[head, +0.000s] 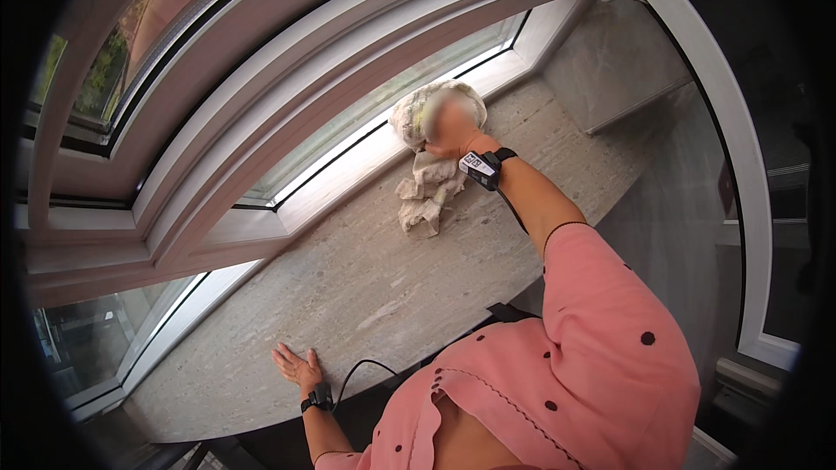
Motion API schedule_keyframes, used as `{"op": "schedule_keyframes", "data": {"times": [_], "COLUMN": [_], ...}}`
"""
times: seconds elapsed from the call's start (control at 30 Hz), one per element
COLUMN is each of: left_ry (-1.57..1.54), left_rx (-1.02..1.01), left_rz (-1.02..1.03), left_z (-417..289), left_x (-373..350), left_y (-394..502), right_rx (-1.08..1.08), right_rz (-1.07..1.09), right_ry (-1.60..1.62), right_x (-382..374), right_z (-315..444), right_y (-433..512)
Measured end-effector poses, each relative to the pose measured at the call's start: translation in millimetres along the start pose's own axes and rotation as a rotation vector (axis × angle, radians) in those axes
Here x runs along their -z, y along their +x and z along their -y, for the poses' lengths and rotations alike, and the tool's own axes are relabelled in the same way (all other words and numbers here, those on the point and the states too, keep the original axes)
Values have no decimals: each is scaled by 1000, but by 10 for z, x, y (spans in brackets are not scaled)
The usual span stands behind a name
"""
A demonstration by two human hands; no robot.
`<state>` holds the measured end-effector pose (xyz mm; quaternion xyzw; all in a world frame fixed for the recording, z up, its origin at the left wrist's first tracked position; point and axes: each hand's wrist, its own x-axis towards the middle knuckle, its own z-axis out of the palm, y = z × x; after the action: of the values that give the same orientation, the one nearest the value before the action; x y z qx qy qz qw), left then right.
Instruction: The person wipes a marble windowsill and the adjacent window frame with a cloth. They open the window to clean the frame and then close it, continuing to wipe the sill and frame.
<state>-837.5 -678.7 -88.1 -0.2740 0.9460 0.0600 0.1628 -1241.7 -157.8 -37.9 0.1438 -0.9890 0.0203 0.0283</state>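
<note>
A bunched, pale cloth (413, 119) lies under my right hand (454, 127), pressed against the lower part of the white window frame (346, 170). The hand is partly blurred, but it plainly has hold of the cloth. A loose, crumpled end of the cloth trails onto the stone windowsill (353, 274). My left hand (299, 367) rests palm down on the sill near its front edge, its fingers spread and nothing in it. Both wrists wear black straps with small devices.
An open white window sash (261, 46) angles across the upper left. Another white frame (751, 209) stands at the right. Stone tile (620, 65) lines the wall at the sill's far end. A black cable (356, 365) loops beside my left wrist.
</note>
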Motion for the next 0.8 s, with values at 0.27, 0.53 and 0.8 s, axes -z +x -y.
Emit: {"op": "schedule_keyframes", "data": {"times": [0.27, 0.53, 0.8], "left_ry": [44, 67, 57], "left_rx": [-19, -4, 60], "left_rz": [-27, 28, 38], "left_z": [76, 68, 7], "left_x": [-1, 53, 59], "left_y": [37, 3, 23], "right_rx": [-156, -352, -640], "right_rz": [-100, -32, 208], "right_ry": [98, 70, 61], "right_x": [-254, 426, 176], "right_z": [-1376, -1531, -1724], "right_y": [105, 241, 197]}}
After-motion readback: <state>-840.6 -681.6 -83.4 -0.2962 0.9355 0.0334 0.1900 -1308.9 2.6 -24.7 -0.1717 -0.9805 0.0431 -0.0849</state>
